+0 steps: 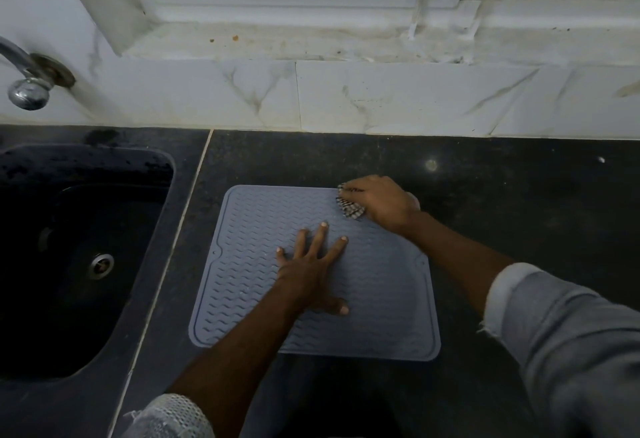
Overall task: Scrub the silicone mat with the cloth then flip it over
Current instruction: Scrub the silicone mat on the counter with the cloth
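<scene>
Grey silicone, the mat (242,264) lies flat on the black bench (502,195), just right of the sink (79,247). My left hand (311,271) presses flat on the mat's centre, fingers straight and spread. My right hand (381,203) grips the checked cloth (351,207) at the mat's far right corner, fingers curled over it. A tap (27,81) projects from the wall above the sink.

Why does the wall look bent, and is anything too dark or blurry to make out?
Head view: the wide lens bows the tiled wall; dim light leaves the sink nearly black; small glints show on the counter; the right hand gripping the cloth looks slightly soft, the mat ridges clear.
</scene>
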Tool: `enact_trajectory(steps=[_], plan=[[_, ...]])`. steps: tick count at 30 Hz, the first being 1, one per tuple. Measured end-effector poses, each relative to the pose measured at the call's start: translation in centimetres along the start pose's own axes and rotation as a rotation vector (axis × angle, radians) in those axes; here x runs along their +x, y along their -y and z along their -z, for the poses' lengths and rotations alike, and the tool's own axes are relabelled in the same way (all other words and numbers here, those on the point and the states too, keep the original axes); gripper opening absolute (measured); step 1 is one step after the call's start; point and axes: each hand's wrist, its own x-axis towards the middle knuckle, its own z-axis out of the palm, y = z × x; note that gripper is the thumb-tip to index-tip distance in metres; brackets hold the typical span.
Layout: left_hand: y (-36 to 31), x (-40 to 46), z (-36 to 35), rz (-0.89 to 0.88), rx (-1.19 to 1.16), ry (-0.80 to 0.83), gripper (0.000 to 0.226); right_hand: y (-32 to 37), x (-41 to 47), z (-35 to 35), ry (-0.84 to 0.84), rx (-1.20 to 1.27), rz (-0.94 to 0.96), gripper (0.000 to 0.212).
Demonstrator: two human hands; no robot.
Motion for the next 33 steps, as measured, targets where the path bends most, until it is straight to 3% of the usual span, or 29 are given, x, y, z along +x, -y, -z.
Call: enact_trajectory(steps=[4,10,17,25,29,33], plan=[[0.1,0.2,-0.2,0.010,0.005,-0.002,0.130,0.6,-0.5,-1.0,0.083,-0.031,0.017,0.050],[0.2,0.3,-0.5,-0.009,-0.015,-0.031,0.130,-2.6,-2.8,0.1,0.073,-0.107,0.016,0.046],[0.4,0.5,-0.8,-0.007,-0.007,-0.036,0.130,2.9,1.4,-0.8,0.050,-0.059,0.103,0.045],[0.2,0.2,-0.6,-0.010,-0.016,-0.038,0.129,-2.0,-2.6,0.0,0.111,-0.122,0.094,0.045],[0.1,0.1,-0.3,-0.004,-0.014,-0.022,0.129,1.4,1.0,0.4,0.027,-0.010,0.096,0.044],[0.2,0.0,-0.4,-0.002,-0.015,-0.026,0.128,3.5,2.7,-0.7,0.063,-0.057,0.140,0.043]])
